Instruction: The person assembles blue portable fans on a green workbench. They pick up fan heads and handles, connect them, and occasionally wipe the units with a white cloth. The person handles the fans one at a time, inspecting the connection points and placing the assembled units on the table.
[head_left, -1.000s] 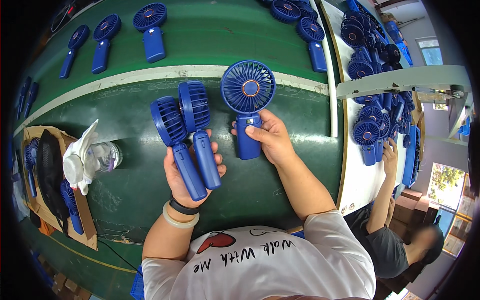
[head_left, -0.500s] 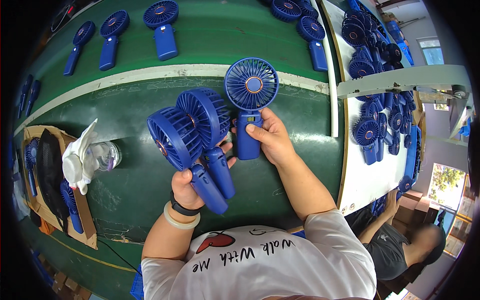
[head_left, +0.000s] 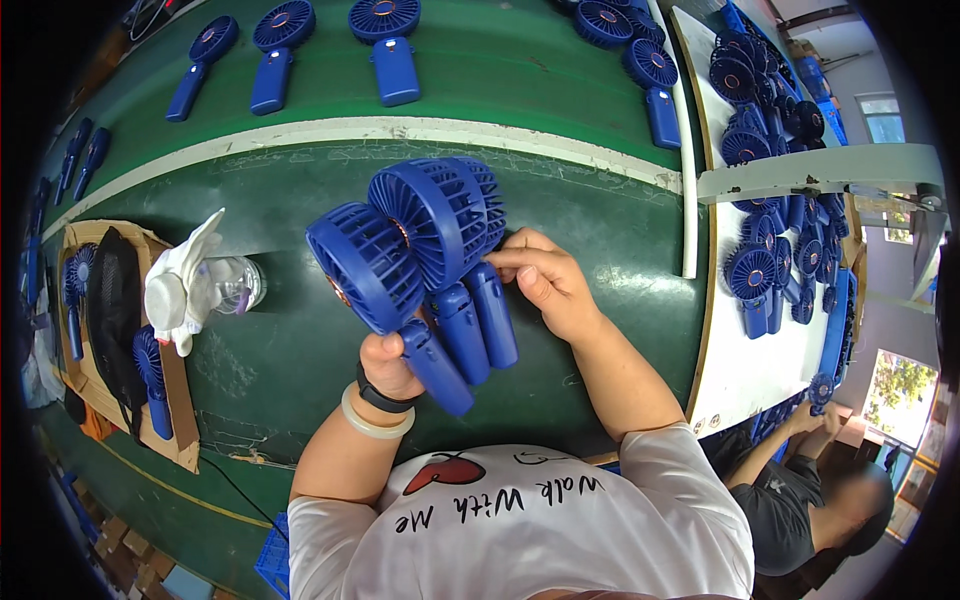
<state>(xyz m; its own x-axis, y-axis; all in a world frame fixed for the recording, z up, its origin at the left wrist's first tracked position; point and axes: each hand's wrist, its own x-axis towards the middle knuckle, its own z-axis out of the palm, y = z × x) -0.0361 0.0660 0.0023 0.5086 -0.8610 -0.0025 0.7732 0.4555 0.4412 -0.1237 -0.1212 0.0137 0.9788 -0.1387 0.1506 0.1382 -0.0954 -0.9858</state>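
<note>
Three blue handheld fans are bunched side by side, their round heads tilted up and left: a left fan (head_left: 365,265), a middle fan (head_left: 425,225) and a right fan (head_left: 495,315). My left hand (head_left: 388,365) is closed around the bunch from the left, its thumb by the left fan's handle; its other fingers are hidden behind the handles. At the top of the right fan's handle, my right hand (head_left: 555,285) touches with an extended fingertip. Its thumb stands off from the handle, and no fan is wrapped in this hand.
Several fans lie on a green surface (head_left: 330,85) beyond a pale strip (head_left: 400,130). At left are a cardboard box (head_left: 180,400) and a clear jar (head_left: 240,285) with a white glove (head_left: 185,290). Many fans cover a white table (head_left: 735,375) at right, near another person (head_left: 790,500).
My right hand has brought its fan left against the two in my left hand, turning its head away. My right thumb has come off that fan's front. The whole view has shifted slightly.
</note>
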